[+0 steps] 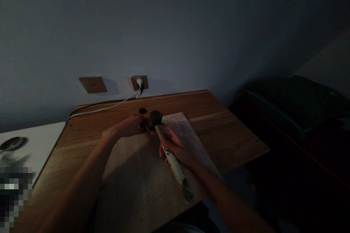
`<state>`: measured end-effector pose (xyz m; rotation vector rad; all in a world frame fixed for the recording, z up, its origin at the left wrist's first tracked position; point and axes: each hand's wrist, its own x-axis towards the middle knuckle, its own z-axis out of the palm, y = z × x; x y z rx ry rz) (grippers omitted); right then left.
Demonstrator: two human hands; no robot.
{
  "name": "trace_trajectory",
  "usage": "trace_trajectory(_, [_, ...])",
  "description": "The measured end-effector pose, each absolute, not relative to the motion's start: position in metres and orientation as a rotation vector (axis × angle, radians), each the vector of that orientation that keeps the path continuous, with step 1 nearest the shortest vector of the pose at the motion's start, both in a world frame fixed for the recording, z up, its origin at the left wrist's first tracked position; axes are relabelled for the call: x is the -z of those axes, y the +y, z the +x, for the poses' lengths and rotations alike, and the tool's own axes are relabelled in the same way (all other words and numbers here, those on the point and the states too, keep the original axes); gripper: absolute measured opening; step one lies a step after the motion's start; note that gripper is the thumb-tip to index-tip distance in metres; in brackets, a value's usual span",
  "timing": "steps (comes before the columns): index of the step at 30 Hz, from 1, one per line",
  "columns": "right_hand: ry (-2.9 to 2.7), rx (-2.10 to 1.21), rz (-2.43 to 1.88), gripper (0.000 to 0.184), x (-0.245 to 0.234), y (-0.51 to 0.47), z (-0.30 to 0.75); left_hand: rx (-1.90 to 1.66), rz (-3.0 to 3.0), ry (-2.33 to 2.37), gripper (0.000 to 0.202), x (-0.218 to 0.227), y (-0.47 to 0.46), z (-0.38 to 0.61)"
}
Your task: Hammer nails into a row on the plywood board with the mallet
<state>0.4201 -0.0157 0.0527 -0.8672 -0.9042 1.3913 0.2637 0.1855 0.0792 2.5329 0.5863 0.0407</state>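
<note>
My right hand [176, 146] grips the pale wooden handle of a hammer [175, 165], whose dark round head [154, 118] rests near the far end of a light board [136, 178]. My left hand [131, 125] reaches to just left of the hammer head, fingers pinched together on something small that I cannot make out. The board lies on a wooden desk [218, 131].
A cable hole [142, 110] sits in the desk just beyond the hands. A white plug and cable [109, 106] run from a wall socket [139, 82]. A white surface [32, 145] adjoins the desk on the left; dark furniture [295, 109] stands on the right.
</note>
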Motion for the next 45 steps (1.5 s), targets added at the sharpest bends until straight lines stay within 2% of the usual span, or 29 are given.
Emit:
trace_trajectory(3, [-0.919, -1.397, -0.852, 0.059, -0.051, -0.015, 0.419, -0.026, 2.514, 0.604, 0.014, -0.079, 0.187, 0.262])
trace_trajectory(13, [-0.818, -1.429, -0.816, 0.050, -0.055, -0.013, 0.420, -0.046, 2.514, 0.586, 0.012, -0.079, 0.186, 0.263])
trace_trajectory(16, [-0.816, -1.420, -0.824, 0.049, -0.056, -0.013, 0.421, -0.037, 2.484, 0.611, 0.017, -0.073, 0.187, 0.262])
trace_trajectory(26, [-0.917, -1.478, -0.951, 0.043, -0.053, -0.013, 0.424, -0.410, 2.355, 0.719, 0.018, -0.026, 0.171, 0.245])
trace_trajectory(36, [-1.031, -1.470, -1.033, 0.031, -0.053, -0.018, 0.422, -0.452, 2.367, 0.735, 0.014, -0.033, 0.168, 0.243])
trace_trajectory(45, [-1.108, -1.467, -1.096, 0.032, -0.052, -0.021, 0.417, -0.517, 2.353, 0.740, 0.015, -0.026, 0.170, 0.244])
